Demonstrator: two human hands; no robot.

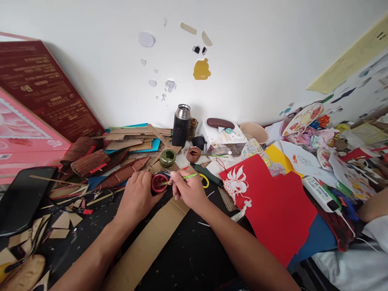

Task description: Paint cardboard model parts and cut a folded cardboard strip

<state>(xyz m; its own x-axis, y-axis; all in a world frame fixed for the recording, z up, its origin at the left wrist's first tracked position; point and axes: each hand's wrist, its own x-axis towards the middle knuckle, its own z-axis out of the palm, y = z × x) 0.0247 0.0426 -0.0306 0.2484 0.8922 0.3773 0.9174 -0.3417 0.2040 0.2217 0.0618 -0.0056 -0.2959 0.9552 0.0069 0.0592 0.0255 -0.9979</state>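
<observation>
A small jar of dark red paint (158,184) is gripped at its side by my left hand (138,196), fingers closed round it. In my right hand (188,188) is a thin paintbrush (191,176) with a bright green handle, its tip dipping into the red paint. Behind the hands stand an open jar of green paint (167,158) and an open jar of brown paint (193,154). A strip of brown cardboard (151,242) lies under and in front of my hands. The yellow handle of a tool (207,180) shows just right of my right hand.
At the back stands a black thermos (180,129) without its lid. Red paper (273,202) covers the right side, beside a power strip (319,194). Brown model boat pieces (121,173), cardboard scraps (62,221) and a black phone-like slab (26,198) lie to the left.
</observation>
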